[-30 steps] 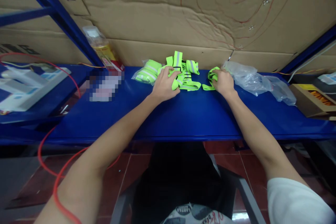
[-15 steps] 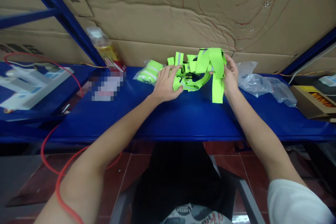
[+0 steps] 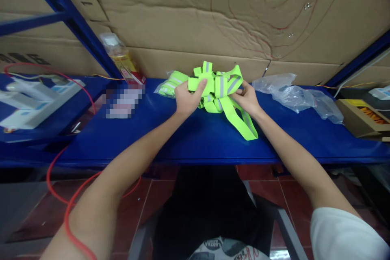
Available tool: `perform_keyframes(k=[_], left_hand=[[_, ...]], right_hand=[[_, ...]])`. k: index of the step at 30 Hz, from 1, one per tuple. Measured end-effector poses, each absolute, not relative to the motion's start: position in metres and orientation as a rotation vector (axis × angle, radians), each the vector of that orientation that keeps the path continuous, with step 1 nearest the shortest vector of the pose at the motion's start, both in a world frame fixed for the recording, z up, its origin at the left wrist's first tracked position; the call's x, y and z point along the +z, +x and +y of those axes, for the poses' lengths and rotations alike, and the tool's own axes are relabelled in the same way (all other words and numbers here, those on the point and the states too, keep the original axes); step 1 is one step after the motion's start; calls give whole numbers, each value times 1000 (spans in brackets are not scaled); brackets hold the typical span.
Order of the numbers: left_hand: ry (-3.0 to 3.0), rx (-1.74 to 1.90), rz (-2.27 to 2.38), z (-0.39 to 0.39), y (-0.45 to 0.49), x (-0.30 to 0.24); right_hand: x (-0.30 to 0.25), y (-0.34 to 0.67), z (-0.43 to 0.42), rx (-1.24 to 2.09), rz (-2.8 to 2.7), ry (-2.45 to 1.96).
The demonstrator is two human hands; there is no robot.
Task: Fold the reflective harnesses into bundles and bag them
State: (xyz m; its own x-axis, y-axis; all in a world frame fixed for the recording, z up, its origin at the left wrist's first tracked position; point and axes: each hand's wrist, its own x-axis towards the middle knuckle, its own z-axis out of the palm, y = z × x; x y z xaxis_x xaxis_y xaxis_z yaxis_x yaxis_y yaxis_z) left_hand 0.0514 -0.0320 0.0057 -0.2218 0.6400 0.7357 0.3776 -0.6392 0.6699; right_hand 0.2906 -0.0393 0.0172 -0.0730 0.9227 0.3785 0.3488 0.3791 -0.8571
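A bundle of neon-yellow reflective straps (image 3: 219,89) with grey stripes is held just above the blue shelf (image 3: 198,138). My left hand (image 3: 186,98) grips its left side, fingers curled over a strap. At the bundle's right side, my right hand (image 3: 248,98) pinches a strap. One loose strap end trails down onto the shelf toward the front right. A second folded strap set in a clear bag (image 3: 172,83) lies just behind my left hand.
Empty clear plastic bags (image 3: 297,95) lie on the shelf at the right. A bottle (image 3: 122,59) leans at the back left. A cardboard wall backs the shelf. A brown box (image 3: 364,117) sits far right, and a red cable (image 3: 61,170) hangs at the left.
My right hand swung the straps up, then came down and left toward the bundle's middle. My left hand lifted its side of the bundle off the shelf.
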Motion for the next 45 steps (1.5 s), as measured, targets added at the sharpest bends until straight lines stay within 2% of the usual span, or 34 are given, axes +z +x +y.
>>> perform_keyframes(k=[5, 8, 16, 24, 32, 39, 45], left_hand=[[1590, 1831, 1088, -27, 53, 7], [1539, 1641, 988, -27, 54, 6], [1668, 1379, 778, -38, 56, 9], [1784, 1556, 960, -41, 58, 11], [1802, 1698, 1120, -37, 58, 5], [2320, 1609, 1348, -47, 54, 5], [2602, 1417, 1100, -52, 58, 7]], right_hand=[[17, 291, -48, 133, -2027, -1126], [16, 287, -56, 28, -2052, -1075], [16, 285, -56, 384, -1754, -1080], [20, 286, -49, 476, -1539, -1080], [25, 276, -49, 929, -1306, -1051], [21, 277, -44, 1010, -1278, -1062], [28, 279, -47, 1056, -1378, -1062]])
